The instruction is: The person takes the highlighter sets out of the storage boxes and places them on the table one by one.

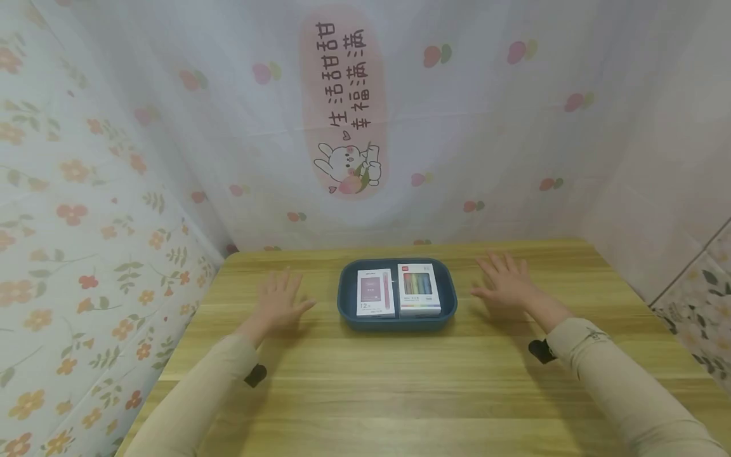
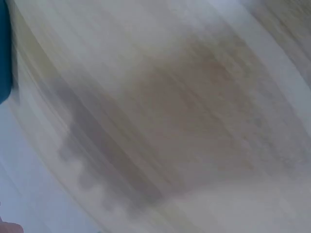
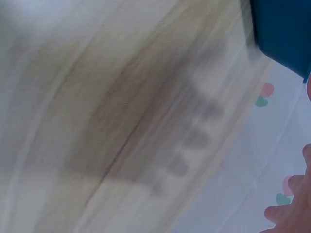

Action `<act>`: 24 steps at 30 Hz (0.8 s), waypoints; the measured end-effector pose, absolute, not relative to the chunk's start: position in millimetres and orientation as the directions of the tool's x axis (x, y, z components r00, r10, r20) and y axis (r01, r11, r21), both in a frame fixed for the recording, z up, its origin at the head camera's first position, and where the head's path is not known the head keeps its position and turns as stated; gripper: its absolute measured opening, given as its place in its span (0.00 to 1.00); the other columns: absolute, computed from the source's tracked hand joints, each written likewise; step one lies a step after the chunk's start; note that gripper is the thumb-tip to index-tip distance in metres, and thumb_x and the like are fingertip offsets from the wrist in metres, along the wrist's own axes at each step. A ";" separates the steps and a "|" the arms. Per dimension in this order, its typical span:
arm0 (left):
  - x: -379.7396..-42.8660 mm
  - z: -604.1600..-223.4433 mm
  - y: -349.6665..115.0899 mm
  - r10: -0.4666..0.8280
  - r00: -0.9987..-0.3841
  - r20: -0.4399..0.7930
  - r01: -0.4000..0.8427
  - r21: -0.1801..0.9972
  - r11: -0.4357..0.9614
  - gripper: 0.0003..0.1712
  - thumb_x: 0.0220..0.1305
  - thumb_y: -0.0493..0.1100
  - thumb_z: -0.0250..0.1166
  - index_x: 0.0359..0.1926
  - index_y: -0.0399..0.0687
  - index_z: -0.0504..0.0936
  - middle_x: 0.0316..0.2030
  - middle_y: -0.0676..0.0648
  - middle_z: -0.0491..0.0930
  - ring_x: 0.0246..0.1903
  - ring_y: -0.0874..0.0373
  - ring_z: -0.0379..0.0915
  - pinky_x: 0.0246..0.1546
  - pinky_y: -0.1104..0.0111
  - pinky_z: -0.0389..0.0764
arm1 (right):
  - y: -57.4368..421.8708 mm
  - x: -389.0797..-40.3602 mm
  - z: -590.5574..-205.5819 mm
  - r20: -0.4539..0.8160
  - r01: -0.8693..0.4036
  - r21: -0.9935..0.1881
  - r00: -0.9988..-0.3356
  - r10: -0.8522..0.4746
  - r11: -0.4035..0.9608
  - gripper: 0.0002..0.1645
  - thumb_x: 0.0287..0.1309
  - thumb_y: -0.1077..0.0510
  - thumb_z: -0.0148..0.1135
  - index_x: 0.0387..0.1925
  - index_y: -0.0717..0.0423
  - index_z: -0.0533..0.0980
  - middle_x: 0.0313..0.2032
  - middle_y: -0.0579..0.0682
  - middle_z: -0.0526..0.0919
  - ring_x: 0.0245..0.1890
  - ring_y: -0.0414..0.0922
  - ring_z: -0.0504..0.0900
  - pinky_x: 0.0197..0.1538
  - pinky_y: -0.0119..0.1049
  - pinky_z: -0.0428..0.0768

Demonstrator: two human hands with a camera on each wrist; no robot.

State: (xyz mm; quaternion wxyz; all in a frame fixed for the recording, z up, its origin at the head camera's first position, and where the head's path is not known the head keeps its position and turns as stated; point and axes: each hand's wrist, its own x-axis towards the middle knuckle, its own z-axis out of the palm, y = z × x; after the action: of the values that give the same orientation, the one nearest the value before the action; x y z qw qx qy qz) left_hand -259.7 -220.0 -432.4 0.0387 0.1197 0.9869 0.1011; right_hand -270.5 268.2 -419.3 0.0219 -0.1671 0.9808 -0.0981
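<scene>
A pale yellow-brown wood-grain table [image 1: 388, 393] is backed by a white hanging cloth [image 1: 485, 127], on which small fruit motifs, a pink oval, a rabbit and Chinese characters are printed. On the left the space is enclosed by a white cloth with orange flowers [image 1: 74, 254].

Both forearms, covered by beige sleeves, are extended forward over the table. The left hand [image 1: 278, 301] is placed to the left of the tray and the right hand [image 1: 506, 282] to its right, both apart from it; on each, the fingers are spread and straightened. Finger-shaped shadows are cast on the wood.

One blue rounded rectangular tray [image 1: 396, 325] is set between the hands, near the far edge. Two white boxes are held in it, side by side: one mauve-panelled box [image 1: 375, 292] in the left half, one rainbow-striped box [image 1: 419, 289] in the right.
</scene>
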 end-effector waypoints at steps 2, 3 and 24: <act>-259.5 -429.7 -215.5 0.261 -0.964 -0.057 0.243 0.216 0.946 0.46 0.63 0.65 0.47 0.70 0.42 0.46 0.69 0.32 0.36 0.65 0.29 0.25 0.58 0.35 0.33 | 267.0 -271.5 -417.3 -0.006 -0.323 -0.183 -0.944 -0.329 0.929 0.47 0.59 0.37 0.50 0.68 0.62 0.49 0.67 0.69 0.40 0.63 0.76 0.38 0.55 0.74 0.36; -259.5 -428.6 -213.2 0.268 -0.962 -0.057 0.249 0.220 0.943 0.46 0.63 0.65 0.47 0.70 0.42 0.46 0.69 0.32 0.36 0.65 0.29 0.25 0.59 0.35 0.34 | 266.4 -272.4 -416.4 -0.004 -0.319 -0.177 -0.946 -0.325 0.931 0.46 0.60 0.37 0.49 0.68 0.62 0.49 0.67 0.69 0.41 0.63 0.76 0.39 0.56 0.73 0.37; -257.6 -430.9 -168.5 0.396 -0.915 -0.080 0.382 0.150 0.912 0.50 0.60 0.70 0.45 0.71 0.43 0.46 0.69 0.35 0.42 0.67 0.32 0.29 0.62 0.39 0.40 | 238.8 -288.7 -403.2 0.042 -0.376 -0.162 -0.926 -0.375 0.912 0.41 0.63 0.43 0.48 0.67 0.64 0.51 0.66 0.71 0.46 0.62 0.74 0.48 0.59 0.68 0.47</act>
State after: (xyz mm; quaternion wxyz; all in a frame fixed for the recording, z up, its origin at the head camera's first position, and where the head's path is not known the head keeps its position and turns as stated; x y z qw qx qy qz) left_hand -257.6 -168.5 -430.9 0.0543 0.1992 0.9762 0.0659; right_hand -288.7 238.8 -403.2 -0.0052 -0.1921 0.9778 -0.0838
